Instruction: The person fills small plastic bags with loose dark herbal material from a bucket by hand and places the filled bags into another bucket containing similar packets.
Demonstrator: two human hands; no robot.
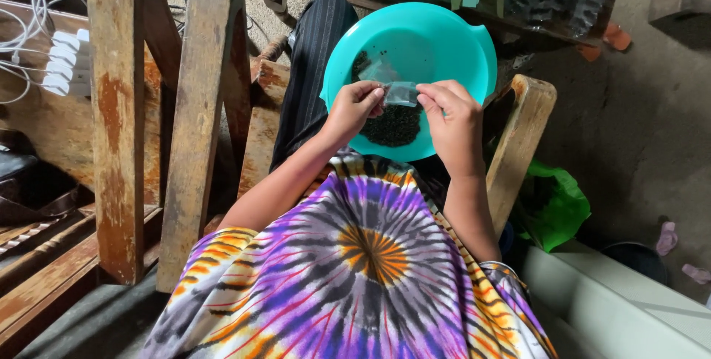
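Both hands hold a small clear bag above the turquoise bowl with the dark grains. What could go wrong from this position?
1. The small clear bag is pinched only at its edges by the left hand and right hand; it could slip.
2. The turquoise bowl seems to rest on the lap, unheld; it may tip and spill the dark grains.

1. Lighting: soft, even daylight; brightest on the turquoise basin [444, 33].
2. Shadows: deep at top left corner and under the wooden chair frame [118, 107].
3. Focus: sharp centre; no motion blur.
4. Distortion: mild wide-angle stretch at edges.
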